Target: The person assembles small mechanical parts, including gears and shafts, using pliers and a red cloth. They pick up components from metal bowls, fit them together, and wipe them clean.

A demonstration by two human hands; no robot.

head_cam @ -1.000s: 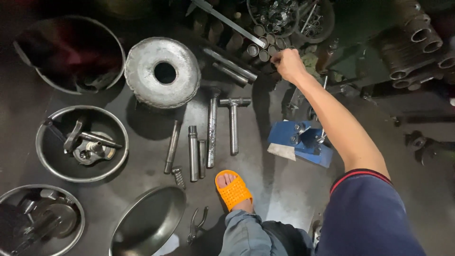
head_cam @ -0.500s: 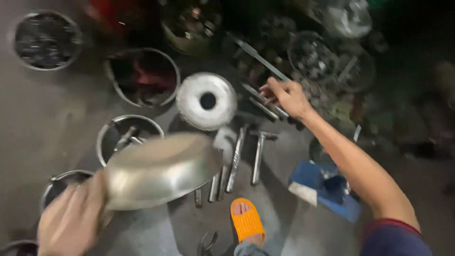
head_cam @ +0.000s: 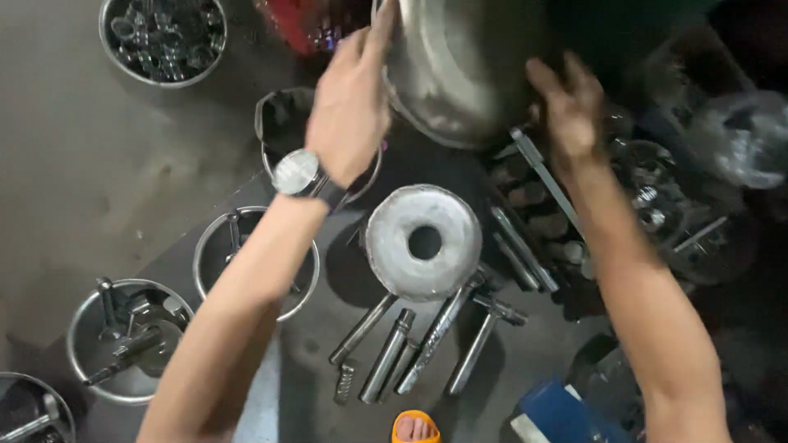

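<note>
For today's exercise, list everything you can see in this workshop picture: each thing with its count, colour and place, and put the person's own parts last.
Raised bowl: one, silver, top centre, held up between both hands.
Ring disc: one, silver with a dark centre hole, on the floor at centre.
Rods: about five, grey steel, fanned out below the disc.
Bowls of parts: several, silver, along the left side and top left.
Flat bar: one, grey, right of the disc.
Blue stool: one, bottom right, partly cut off.
Sandal: one, orange, bottom centre, toes showing.
Watch: one, silver face and dark strap, on the left wrist.
Left hand: on the bowl's left rim.
Right hand: at the bowl's right edge, blurred.
</note>
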